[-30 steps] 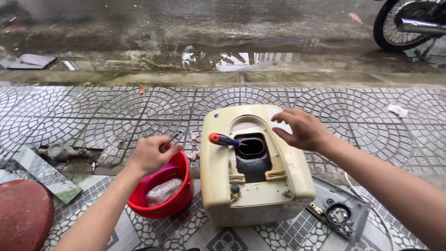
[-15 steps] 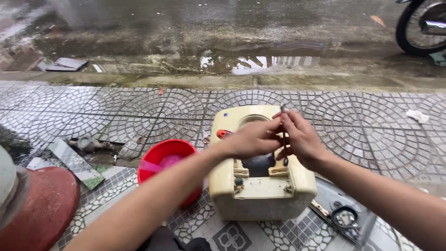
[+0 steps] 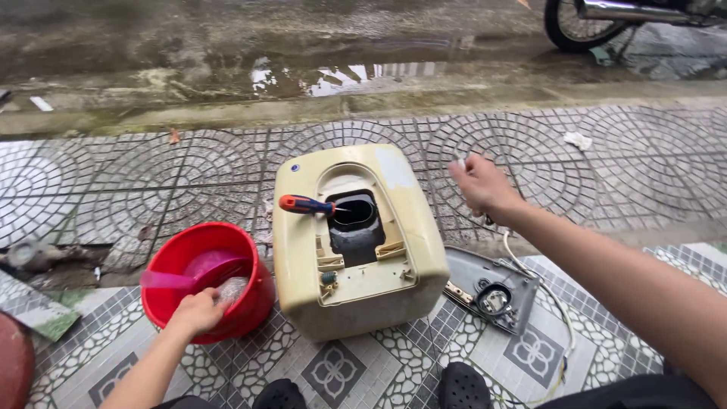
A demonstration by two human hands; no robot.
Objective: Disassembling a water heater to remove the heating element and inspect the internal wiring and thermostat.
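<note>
A yellowed plastic appliance housing [image 3: 356,242] lies on the patterned tiled pavement [image 3: 189,182] with an orange-handled screwdriver [image 3: 307,204] resting across its dark central opening, a red bucket [image 3: 208,280] touching its left side and a grey cover plate [image 3: 492,291] with a white cable [image 3: 556,310] just beside its right. The left hand [image 3: 197,312] reaches into the bucket, grip curled around something inside that I cannot make out, beside a pink scoop [image 3: 178,279]. The right hand [image 3: 481,185] hovers above the pavement right of the housing, fingers pinched together on a small pale object, with bare tiles between it and the curb [image 3: 454,102].
</note>
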